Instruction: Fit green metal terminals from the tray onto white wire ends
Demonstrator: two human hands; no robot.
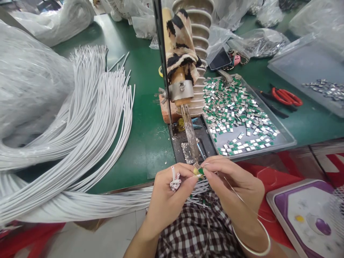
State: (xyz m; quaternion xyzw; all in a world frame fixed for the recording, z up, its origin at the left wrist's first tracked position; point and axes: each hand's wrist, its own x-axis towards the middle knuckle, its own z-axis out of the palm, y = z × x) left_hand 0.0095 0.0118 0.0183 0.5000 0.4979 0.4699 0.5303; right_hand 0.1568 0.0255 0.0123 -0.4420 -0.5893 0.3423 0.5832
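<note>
The person's left hand (172, 190) is closed around some white wires (175, 182), their cut ends poking out in a cluster between forefinger and thumb. The right hand (236, 184) pinches a thin metal strand (238, 195) that trails back past the wrist, where a pale bangle (264, 247) sits. A small green circuit board (201, 171) is between the fingertips of both hands; which fingers grip it cannot be told.

Just beyond is the tip of a soldering iron (191, 138), slanting down toward the board. Its handle, wrapped in patterned cloth (179, 44), a metal clamp (181, 89) and a ribbed hose (199, 25) behind it block the view straight ahead. Below the iron lies a dark tray (211, 138), with a brick (168, 111) beside it.

To the right, a clear tray (287, 141) holds many more boards. Red-handled pliers (286, 96) lie past it, and a phone (219, 59) lies behind it. A heap of white cable (94, 143) covers much of the table's (146, 122) left side, near a large plastic bag (32, 79). Checked cloth (185, 233) covers the lap.
</note>
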